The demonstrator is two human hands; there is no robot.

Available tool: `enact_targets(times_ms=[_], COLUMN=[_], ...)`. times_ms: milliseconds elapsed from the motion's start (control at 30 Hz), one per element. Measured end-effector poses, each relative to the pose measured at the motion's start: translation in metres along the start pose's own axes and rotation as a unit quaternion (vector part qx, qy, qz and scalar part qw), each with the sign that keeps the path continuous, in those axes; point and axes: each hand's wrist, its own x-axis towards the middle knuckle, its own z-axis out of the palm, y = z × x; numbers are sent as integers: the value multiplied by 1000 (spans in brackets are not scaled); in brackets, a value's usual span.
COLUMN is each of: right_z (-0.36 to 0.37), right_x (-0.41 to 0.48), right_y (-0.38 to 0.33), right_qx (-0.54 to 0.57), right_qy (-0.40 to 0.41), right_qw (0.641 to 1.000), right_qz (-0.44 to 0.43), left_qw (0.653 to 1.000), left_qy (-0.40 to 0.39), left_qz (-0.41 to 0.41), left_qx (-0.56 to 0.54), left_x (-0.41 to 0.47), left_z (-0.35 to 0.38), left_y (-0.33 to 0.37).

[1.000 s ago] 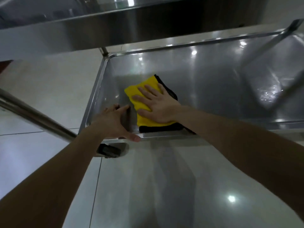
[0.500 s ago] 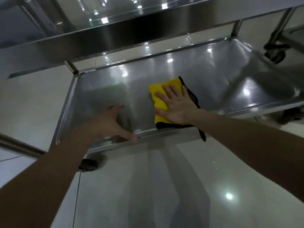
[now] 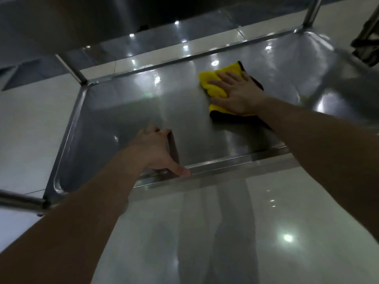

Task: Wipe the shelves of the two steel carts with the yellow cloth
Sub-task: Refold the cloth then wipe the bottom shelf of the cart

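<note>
Short of the lower shelf (image 3: 127,119), nearest my camera, both bare forearms reach forward over glossy floor tiles (image 3: 287,232) that mirror ceiling lights. At the shelf's front rim (image 3: 235,160), left of its middle, I note the left hand (image 3: 153,152). Its grip is closed on the rim, with the thumb laid along the outer lip and the fingers curled over to the inner side. Off the shelf's near left corner, a steel bar (image 3: 18,198) runs out of view to the left.

On the shelf itself, right of its middle and roughly midway between the front and far rims, lies the yellow cloth (image 3: 213,87). It is bunched, and a dark underside shows at its near and right edges. The right hand (image 3: 235,93) lies flat on the cloth, grip apart, fingers straight and spread, palm pressing down. Yellow shows beyond the fingertips and to their left. The steel left of the cloth carries streaks of glare.

At the shelf's far left corner a post (image 3: 70,68) rises, and a second post (image 3: 310,11) stands at the far right corner. Above the shelf's far side, an upper shelf (image 3: 82,21) spans the top of the view. Beyond the shelf's right end sits a dark object (image 3: 367,48); I cannot tell what it is.
</note>
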Motion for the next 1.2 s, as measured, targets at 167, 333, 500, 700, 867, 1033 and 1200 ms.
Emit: enact_targets(times_ms=[167, 333, 500, 700, 867, 1033, 1200], right_z=[13, 20, 14, -7, 4, 9, -3], right_x=[21, -38, -95, -128, -124, -114, -114], right_y=[-58, -111, -97, 25, 22, -7, 42], right_qx=[17, -5, -10, 11, 0, -7, -31], right_qy=[13, -9, -48, -25, 18, 2, -14], right_qw=[997, 993, 973, 999, 980, 988, 993], right_qz=[74, -119, -224, -19, 196, 155, -115], left_qw=[1000, 1000, 1000, 999, 999, 999, 999], left_qy=[-5, -11, -10, -27, 2, -29, -36], left_qz=[-12, -12, -9, -32, -5, 20, 26], left_qx=[-14, -11, -9, -13, -39, -41, -20], left_x=[3, 0, 1, 5, 4, 18, 24], left_z=[1, -1, -1, -3, -11, -11, -11], left_y=[-4, -6, -11, -13, 22, 83, 80])
